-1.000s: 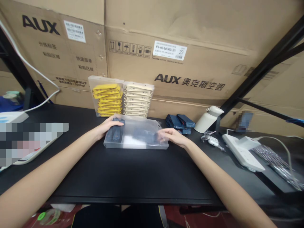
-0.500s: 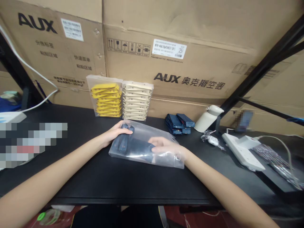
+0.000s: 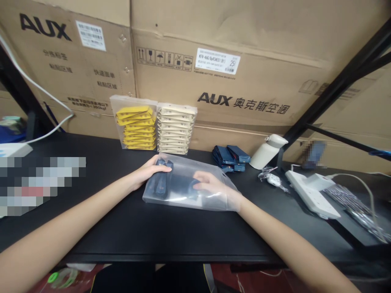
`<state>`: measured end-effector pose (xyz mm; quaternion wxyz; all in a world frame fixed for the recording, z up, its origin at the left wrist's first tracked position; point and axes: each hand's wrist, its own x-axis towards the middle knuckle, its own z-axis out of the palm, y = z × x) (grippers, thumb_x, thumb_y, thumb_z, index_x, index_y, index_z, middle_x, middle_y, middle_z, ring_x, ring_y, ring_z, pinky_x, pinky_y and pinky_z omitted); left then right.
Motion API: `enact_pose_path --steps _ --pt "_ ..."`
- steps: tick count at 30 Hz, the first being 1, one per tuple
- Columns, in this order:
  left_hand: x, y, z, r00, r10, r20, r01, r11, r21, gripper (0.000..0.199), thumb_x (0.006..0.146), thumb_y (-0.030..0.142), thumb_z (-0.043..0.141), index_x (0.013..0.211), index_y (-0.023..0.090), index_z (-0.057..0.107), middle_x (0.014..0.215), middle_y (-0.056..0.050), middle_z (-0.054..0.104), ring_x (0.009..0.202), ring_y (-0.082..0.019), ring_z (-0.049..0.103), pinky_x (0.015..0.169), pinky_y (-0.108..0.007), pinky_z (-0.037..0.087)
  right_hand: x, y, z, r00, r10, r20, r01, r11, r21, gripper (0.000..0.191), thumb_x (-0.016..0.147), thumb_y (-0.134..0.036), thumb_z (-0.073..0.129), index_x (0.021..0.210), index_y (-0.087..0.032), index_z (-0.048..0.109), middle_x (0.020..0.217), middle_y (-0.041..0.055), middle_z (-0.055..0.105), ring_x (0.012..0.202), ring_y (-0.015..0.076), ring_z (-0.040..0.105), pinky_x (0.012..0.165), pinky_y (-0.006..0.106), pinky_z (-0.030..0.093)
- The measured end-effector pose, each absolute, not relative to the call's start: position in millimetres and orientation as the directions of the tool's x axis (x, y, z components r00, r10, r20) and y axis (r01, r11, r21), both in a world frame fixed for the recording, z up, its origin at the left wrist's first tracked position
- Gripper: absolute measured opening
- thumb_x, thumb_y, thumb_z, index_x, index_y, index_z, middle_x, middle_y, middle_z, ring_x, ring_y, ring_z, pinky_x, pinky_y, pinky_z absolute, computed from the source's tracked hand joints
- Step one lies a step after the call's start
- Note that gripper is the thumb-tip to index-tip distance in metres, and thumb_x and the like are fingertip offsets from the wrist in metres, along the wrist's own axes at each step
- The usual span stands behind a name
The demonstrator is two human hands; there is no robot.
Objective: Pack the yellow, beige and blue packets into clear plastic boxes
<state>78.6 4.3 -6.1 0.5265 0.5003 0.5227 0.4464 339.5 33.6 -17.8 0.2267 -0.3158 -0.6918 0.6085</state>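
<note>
A frosted clear bag (image 3: 183,199) lies on the black table. Several dark blue packets (image 3: 161,183) show through its left end. My left hand (image 3: 151,171) grips that end, thumb on top over the packets. Inside the bag, reached through its right end, is my right hand (image 3: 209,183), its fingers closed on a dark blue packet (image 3: 193,188) seen blurred through the plastic. More dark blue packets (image 3: 230,156) are piled behind the bag, to the right.
Clear bags of yellow packets (image 3: 139,128) and cream packets (image 3: 176,128) stand against the cardboard boxes (image 3: 244,36). Farther right are a white bottle (image 3: 268,152), white earphone case (image 3: 275,180) and power strip (image 3: 311,195). Black shelf posts (image 3: 342,77) frame the table (image 3: 146,236).
The near edge of the bag has moved slightly up and right. My right hand has shifted a little inside it, while my left hand keeps its place.
</note>
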Motion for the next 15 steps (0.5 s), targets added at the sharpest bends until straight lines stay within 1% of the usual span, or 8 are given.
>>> enact_pose_path --steps 2,4,6,9,11,13,15 --pt "78.5 4.5 -5.7 0.052 0.993 -0.103 0.041 0.101 0.994 0.048 0.059 0.034 0.082 0.102 0.025 0.063 0.095 0.001 0.067 0.096 -0.024 0.065 0.081 -0.031 0.052 340.2 39.0 -17.5 -0.624 0.777 -0.089 0.163 0.017 -0.986 0.019 0.067 -0.030 0.076 0.077 -0.021 0.063 0.077 -0.0006 0.060 0.063 0.0118 0.055 0.054 0.024 0.045" --pt "78.5 4.4 -5.2 0.051 0.992 -0.115 0.024 0.114 0.993 0.047 0.060 0.034 0.082 0.102 0.026 0.062 0.097 0.001 0.067 0.096 -0.023 0.065 0.078 -0.030 0.052 340.6 42.5 -17.6 -0.511 0.854 -0.101 0.150 -0.027 -0.988 0.017 0.065 -0.029 0.077 0.074 -0.023 0.064 0.074 0.0006 0.060 0.062 0.0138 0.056 0.052 0.026 0.046" --pt "78.7 3.8 -4.4 0.052 0.989 -0.138 0.011 0.138 0.990 0.048 0.060 0.034 0.082 0.103 0.026 0.061 0.096 0.001 0.066 0.093 -0.022 0.066 0.075 -0.029 0.053 340.8 43.5 -18.6 -0.434 0.896 -0.088 0.110 -0.044 -0.993 0.018 0.065 -0.030 0.079 0.072 -0.025 0.063 0.073 0.0011 0.060 0.065 0.0157 0.058 0.054 0.027 0.048" --pt "79.3 2.5 -2.5 0.062 0.985 -0.160 0.007 0.159 0.987 0.049 0.061 0.034 0.081 0.104 0.026 0.059 0.095 0.002 0.066 0.091 -0.021 0.066 0.073 -0.028 0.053 340.1 40.6 -20.4 -0.477 0.878 -0.033 0.040 -0.015 -0.999 0.021 0.067 -0.035 0.080 0.073 -0.023 0.063 0.078 0.0012 0.062 0.072 0.0162 0.062 0.066 0.030 0.052" --pt "79.6 1.9 -1.4 0.068 0.986 -0.154 0.012 0.154 0.988 0.049 0.062 0.034 0.081 0.105 0.026 0.059 0.096 0.002 0.066 0.092 -0.021 0.065 0.075 -0.028 0.052 338.8 36.3 -19.8 -0.532 0.847 0.003 0.029 0.021 -0.999 0.025 0.065 -0.037 0.082 0.072 -0.021 0.064 0.083 0.0025 0.065 0.074 0.0165 0.063 0.071 0.032 0.052" --pt "79.7 1.6 -1.0 0.066 0.987 -0.146 0.016 0.145 0.989 0.049 0.063 0.034 0.081 0.105 0.025 0.059 0.096 0.002 0.065 0.093 -0.020 0.065 0.076 -0.028 0.052 337.1 31.2 -16.8 -0.584 0.811 0.035 0.028 0.063 -0.998 0.027 0.062 -0.037 0.083 0.067 -0.020 0.062 0.091 0.0043 0.067 0.079 0.0180 0.064 0.076 0.034 0.052" --pt "79.5 1.7 -1.4 0.068 0.987 -0.143 0.016 0.142 0.990 0.048 0.063 0.034 0.081 0.105 0.025 0.059 0.095 0.002 0.065 0.093 -0.020 0.065 0.077 -0.028 0.052 335.5 27.1 -12.9 -0.611 0.789 0.065 0.016 0.094 -0.995 0.029 0.062 -0.038 0.083 0.061 -0.021 0.059 0.098 0.0051 0.068 0.084 0.0193 0.064 0.081 0.035 0.052"
